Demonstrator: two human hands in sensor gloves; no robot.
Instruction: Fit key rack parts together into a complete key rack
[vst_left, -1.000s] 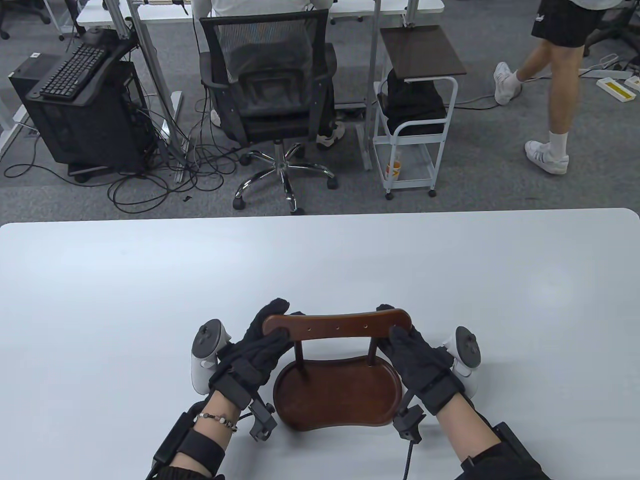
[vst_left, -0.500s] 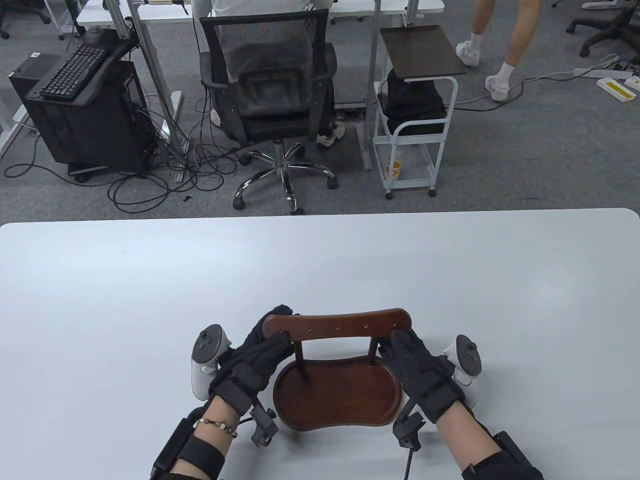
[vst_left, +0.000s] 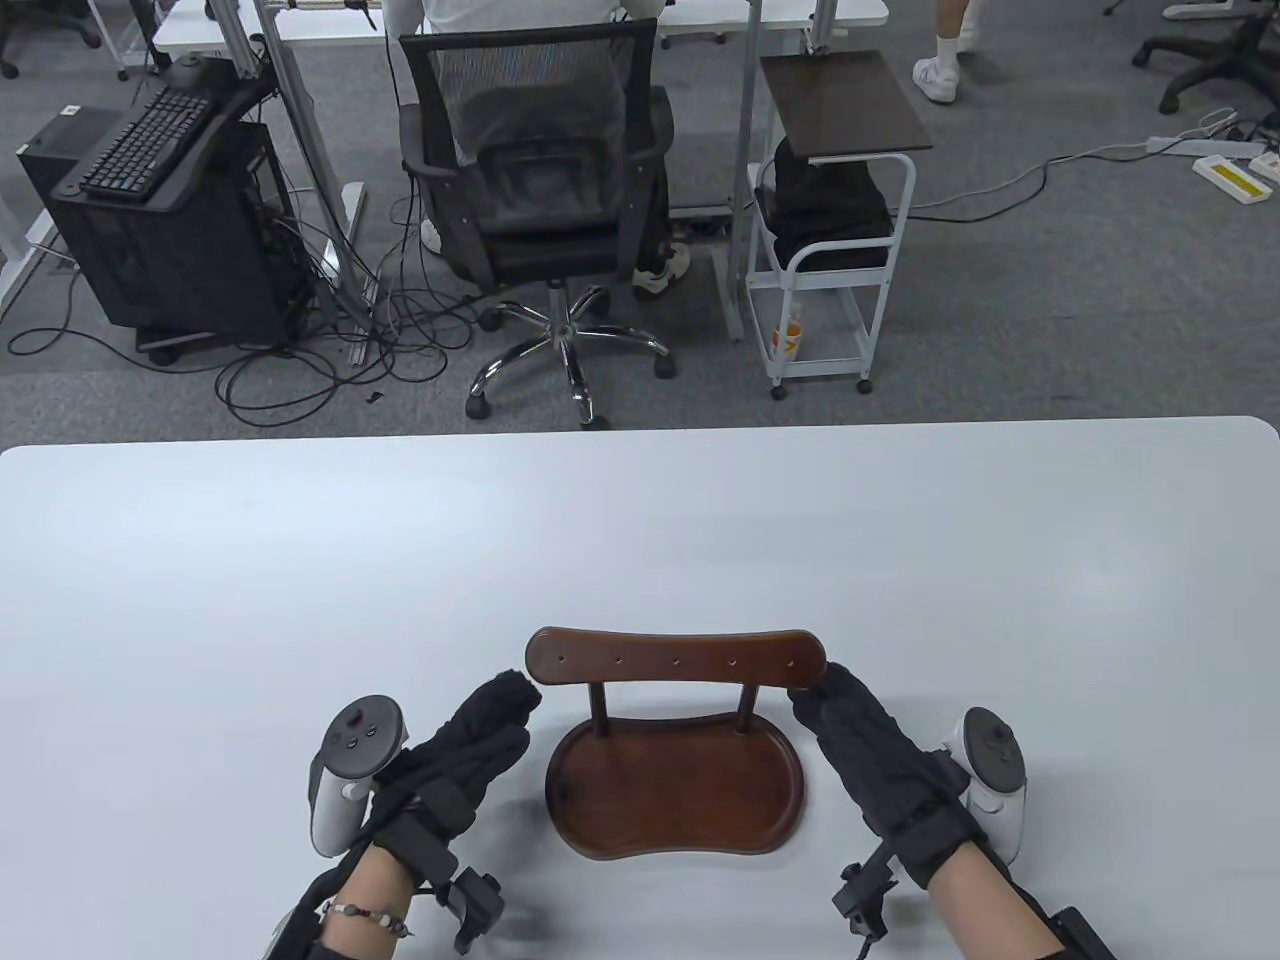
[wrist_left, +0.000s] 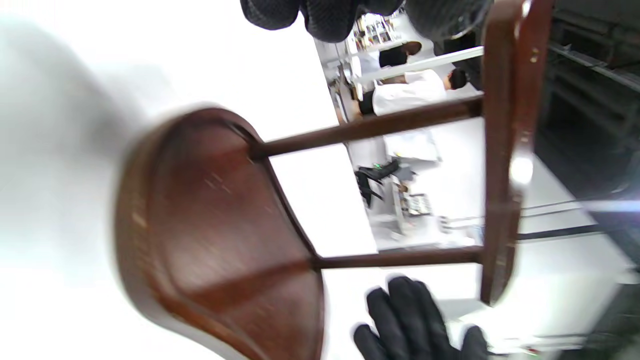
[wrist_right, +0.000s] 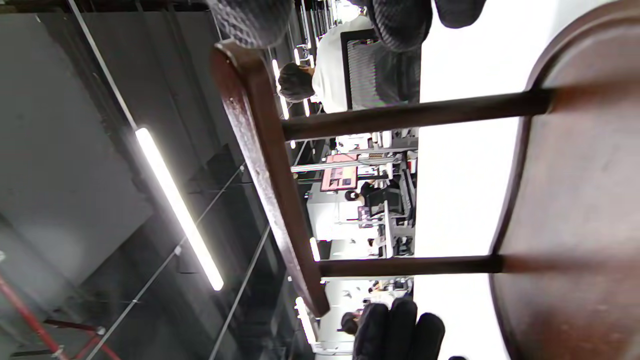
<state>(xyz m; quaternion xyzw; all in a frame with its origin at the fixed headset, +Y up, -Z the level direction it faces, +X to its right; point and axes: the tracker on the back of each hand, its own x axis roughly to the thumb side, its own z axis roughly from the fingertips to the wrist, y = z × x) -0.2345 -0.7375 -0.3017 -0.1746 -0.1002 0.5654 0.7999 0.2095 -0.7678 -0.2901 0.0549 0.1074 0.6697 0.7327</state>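
Observation:
The dark wooden key rack stands upright on the white table. Its kidney-shaped tray base carries two thin posts and a curved top bar with small holes. My left hand lies open just left of the rack, below the bar's left end and apart from it. My right hand lies open at the right, fingertips right by the bar's right end; I cannot tell if they touch. The left wrist view shows the tray and bar. The right wrist view shows the bar and tray.
The table's far edge runs across the middle of the table view. Beyond it are an office chair, a small white cart and a computer tower on the carpet.
Both hands have let go of the top bar's ends and pulled back toward me and outward. The rack stays standing in the same place.

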